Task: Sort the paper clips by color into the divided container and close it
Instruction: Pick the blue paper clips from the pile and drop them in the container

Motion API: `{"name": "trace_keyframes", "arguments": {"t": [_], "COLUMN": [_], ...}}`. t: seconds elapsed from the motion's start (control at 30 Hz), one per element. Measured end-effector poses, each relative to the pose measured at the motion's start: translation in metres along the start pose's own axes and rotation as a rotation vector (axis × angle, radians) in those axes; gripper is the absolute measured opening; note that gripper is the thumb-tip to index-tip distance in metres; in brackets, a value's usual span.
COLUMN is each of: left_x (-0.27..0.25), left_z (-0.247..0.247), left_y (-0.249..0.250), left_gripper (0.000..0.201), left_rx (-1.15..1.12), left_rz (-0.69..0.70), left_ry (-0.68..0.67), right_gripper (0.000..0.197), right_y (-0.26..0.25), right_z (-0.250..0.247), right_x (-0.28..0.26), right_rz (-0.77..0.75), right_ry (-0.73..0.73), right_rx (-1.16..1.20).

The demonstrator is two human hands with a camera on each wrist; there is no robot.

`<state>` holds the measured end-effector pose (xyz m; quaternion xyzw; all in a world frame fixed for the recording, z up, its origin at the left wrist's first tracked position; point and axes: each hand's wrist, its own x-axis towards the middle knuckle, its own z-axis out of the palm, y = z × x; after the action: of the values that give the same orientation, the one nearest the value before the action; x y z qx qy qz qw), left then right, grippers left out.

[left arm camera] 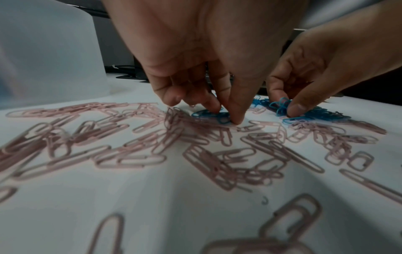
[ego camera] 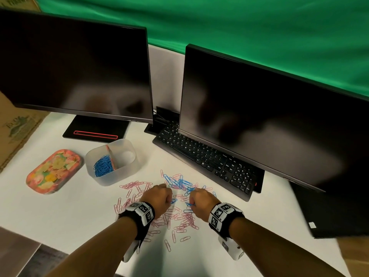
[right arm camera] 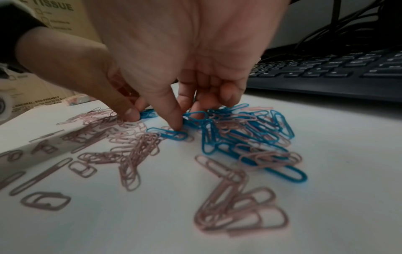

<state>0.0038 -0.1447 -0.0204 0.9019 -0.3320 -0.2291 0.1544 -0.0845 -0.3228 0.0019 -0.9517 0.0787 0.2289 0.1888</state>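
Blue paper clips (ego camera: 180, 182) lie mixed with pink paper clips (ego camera: 175, 218) in a loose scatter on the white surface (ego camera: 69, 212), in front of the divided container (ego camera: 111, 161). The blue ones cluster at the far right of the scatter; the pink ones spread nearer the person and toward the left.

The left hand (ego camera: 157, 195) reaches down into the scatter, its thumb and fingertips (left arm camera: 214, 107) curled together and pinching a small bunch of blue clips (left arm camera: 212, 116) that still touches the surface. The right hand (ego camera: 202, 200), just to its right, is likewise curled, thumb and fingers pinching blue clips (right arm camera: 195, 117) at the edge of the blue cluster.

The container is translucent and open, with a patterned divider across it; the compartment on its left holds a heap of sorted blue clips (ego camera: 103, 166), while the right compartment shows only its pale bottom. Left of the container lies its flowered lid (ego camera: 54, 171), flat on the surface. Right of the container a black keyboard (ego camera: 207, 158) runs under one of two dark monitors (ego camera: 265, 120).
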Motion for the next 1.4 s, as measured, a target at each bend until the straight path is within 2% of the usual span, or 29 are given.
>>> {"name": "trace_keyframes", "arguments": {"t": [0.17, 0.3, 0.43, 0.5, 0.57, 0.63, 0.7, 0.8, 0.9, 0.97, 1.03, 1.13, 1.3, 1.4], "left_x": [0.002, 0.002, 0.003, 0.002, 0.0, -0.002, -0.002, -0.002, 0.001, 0.002, 0.004, 0.009, 0.012, 0.011], "left_z": [0.0, 0.001, 0.001, -0.002, -0.009, -0.018, -0.028, -0.038, -0.041, -0.041, -0.038, -0.033, -0.028, -0.028], "left_y": [0.003, 0.0, -0.003, -0.006, -0.01, -0.014, -0.013, -0.008, -0.003, -0.001, 0.0, 0.002, -0.001, -0.003], "left_gripper": [0.009, 0.016, 0.028, 0.031, 0.025, 0.017, 0.018, 0.008, 0.019, 0.02, 0.023, 0.029, 0.03, 0.024], "left_rx": [-0.049, -0.119, -0.252, -0.361, -0.453, -0.628, -0.92, -1.35, -1.574, -1.551, -1.366, -1.123, -1.056, -0.887], "left_rz": [-0.04, -0.081, -0.104, -0.117, -0.139, -0.162, -0.22, -0.341, -0.448, -0.479, -0.476, -0.445, -0.501, -0.453], "left_ry": [-0.01, -0.021, 0.002, 0.021, 0.025, 0.01, 0.016, 0.058, 0.045, -0.014, -0.046, -0.051, -0.032, 0.009], "right_gripper": [0.012, 0.027, 0.022, 0.017, 0.019, 0.025, 0.025, 0.018, 0.007, 0.005, 0.013, 0.022, 0.024, 0.034], "right_y": [0.009, 0.016, 0.021, 0.023, 0.023, 0.021, 0.017, 0.013, 0.009, 0.009, 0.011, 0.013, 0.016, 0.017], "right_z": [0.004, 0.005, -0.001, -0.004, -0.007, -0.011, -0.014, -0.013, -0.01, -0.009, -0.006, 0.0, 0.001, 0.002], "right_x": [-0.002, -0.005, -0.011, -0.014, -0.016, -0.019, -0.02, -0.02, -0.02, -0.018, -0.016, -0.018, -0.025, -0.029], "right_rz": [0.057, 0.083, 0.139, 0.148, 0.2, 0.258, 0.283, 0.307, 0.338, 0.392, 0.434, 0.41, 0.457, 0.459], "right_ry": [0.039, 0.098, 0.163, 0.143, 0.119, 0.121, 0.115, 0.091, 0.056, 0.041, 0.027, -0.021, -0.067, -0.065], "right_rx": [0.199, 0.412, 0.625, 0.788, 1.018, 1.228, 1.381, 1.517, 1.569, 1.528, 1.414, 1.26, 1.338, 1.303]}}
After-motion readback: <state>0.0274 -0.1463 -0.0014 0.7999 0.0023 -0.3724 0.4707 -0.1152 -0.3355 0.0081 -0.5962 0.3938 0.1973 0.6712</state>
